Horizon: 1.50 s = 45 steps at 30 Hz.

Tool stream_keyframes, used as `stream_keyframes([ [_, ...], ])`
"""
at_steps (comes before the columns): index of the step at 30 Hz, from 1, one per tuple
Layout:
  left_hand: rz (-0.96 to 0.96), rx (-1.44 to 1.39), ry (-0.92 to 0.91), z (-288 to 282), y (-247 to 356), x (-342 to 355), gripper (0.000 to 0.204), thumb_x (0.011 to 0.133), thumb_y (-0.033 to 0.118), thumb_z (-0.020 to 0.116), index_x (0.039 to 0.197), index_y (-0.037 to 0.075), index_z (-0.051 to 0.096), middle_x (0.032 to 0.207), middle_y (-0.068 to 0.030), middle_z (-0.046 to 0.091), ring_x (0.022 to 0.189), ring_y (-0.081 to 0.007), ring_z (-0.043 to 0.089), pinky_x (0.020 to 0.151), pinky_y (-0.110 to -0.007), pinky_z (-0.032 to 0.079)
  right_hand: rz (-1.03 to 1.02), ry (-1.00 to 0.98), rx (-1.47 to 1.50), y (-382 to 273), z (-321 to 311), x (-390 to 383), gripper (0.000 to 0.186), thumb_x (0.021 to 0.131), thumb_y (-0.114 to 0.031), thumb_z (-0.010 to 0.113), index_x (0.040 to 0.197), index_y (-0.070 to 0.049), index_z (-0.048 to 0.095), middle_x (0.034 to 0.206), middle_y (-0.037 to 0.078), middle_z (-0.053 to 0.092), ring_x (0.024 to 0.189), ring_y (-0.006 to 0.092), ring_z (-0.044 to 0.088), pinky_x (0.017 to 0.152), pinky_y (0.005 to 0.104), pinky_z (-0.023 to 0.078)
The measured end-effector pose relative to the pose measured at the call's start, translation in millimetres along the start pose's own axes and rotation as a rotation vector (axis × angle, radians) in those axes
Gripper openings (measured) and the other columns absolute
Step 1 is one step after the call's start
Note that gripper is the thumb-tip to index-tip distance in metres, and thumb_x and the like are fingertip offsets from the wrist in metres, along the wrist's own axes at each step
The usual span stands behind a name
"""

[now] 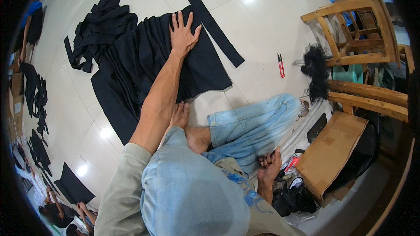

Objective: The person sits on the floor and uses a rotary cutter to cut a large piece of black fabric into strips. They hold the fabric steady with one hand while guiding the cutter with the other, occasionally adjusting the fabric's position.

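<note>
My left hand point(183, 35) lies with fingers spread on a fanned stack of black fabric panels point(210, 72) on the floor. A narrow black strip point(227, 50) lies at the stack’s right edge, and a heap of black offcuts point(105, 22) at its upper left. My right hand point(269, 164) is down beside my bent right leg, fingers curled round something small and dark that I cannot make out. Red-handled thread snips point(281, 65) lie on the tiles to the right of the fabric.
Wooden stools point(339, 13), a black fuzzy clump point(315, 72) and a cardboard sheet point(328, 148) line the right side. More black pieces point(39, 100) lie along the left. Other people's hands and arms point(83, 209) show at the lower left. My bare feet are below the fabric.
</note>
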<state>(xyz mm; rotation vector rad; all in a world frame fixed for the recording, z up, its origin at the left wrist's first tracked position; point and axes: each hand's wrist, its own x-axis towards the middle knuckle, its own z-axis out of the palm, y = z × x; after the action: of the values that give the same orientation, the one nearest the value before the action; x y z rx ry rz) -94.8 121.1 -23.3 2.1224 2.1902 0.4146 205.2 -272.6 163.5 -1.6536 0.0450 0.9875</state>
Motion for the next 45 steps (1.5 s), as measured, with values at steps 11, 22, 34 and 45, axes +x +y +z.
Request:
stream_keyframes([
  [11, 0.008, -0.054, 0.066, 7.9, -6.3, 1.7, 0.07, 0.1, 0.061, 0.036, 0.157, 0.021, 0.03, 0.163, -0.0225, 0.019, 0.15, -0.046, 0.012, 0.117, -0.064, 0.019, -0.136, -0.055, -0.153, -24.4, -74.0, 25.1, 0.037, 0.101, -0.037, 0.059, 0.074, -0.018, 0.043, 0.061, -0.008, 0.032, 0.049, 0.0053, 0.028, 0.046, 0.0248, 0.026],
  [22, 0.018, -0.092, 0.022, -7.1, 4.1, -1.3, 0.071, 0.1, 0.061, 0.034, 0.157, 0.021, 0.029, 0.163, -0.0224, 0.017, 0.15, -0.0465, 0.011, 0.118, -0.064, 0.015, -0.749, -0.55, -1.155, 39.3, 188.0, 81.6, 0.046, 0.094, -0.04, 0.066, 0.094, 0.006, 0.064, 0.088, 0.024, 0.068, 0.087, 0.0414, 0.067, 0.076, 0.0465, 0.051],
  [34, 0.024, -0.074, 0.062, -1.9, -0.1, 0.0, 0.07, 0.1, 0.062, 0.034, 0.157, 0.022, 0.029, 0.163, -0.0219, 0.018, 0.15, -0.0462, 0.013, 0.117, -0.065, 0.016, -0.33, -0.648, -0.516, 73.5, 204.4, 85.2, 0.042, 0.1, -0.027, 0.059, 0.064, -0.01, 0.049, 0.055, -0.006, 0.042, 0.047, 0.0037, 0.036, 0.044, 0.025, 0.027],
  [45, 0.032, -0.048, 0.077, 2.6, 0.6, 3.0, 0.069, 0.1, 0.06, 0.035, 0.157, 0.021, 0.029, 0.162, -0.0227, 0.019, 0.149, -0.0466, 0.014, 0.117, -0.065, 0.017, -0.381, -0.53, -0.188, 85.9, 202.5, 101.1, 0.033, 0.104, -0.026, 0.053, 0.076, -0.008, 0.053, 0.064, -0.003, 0.046, 0.058, 0.0062, 0.043, 0.053, 0.0238, 0.036],
])
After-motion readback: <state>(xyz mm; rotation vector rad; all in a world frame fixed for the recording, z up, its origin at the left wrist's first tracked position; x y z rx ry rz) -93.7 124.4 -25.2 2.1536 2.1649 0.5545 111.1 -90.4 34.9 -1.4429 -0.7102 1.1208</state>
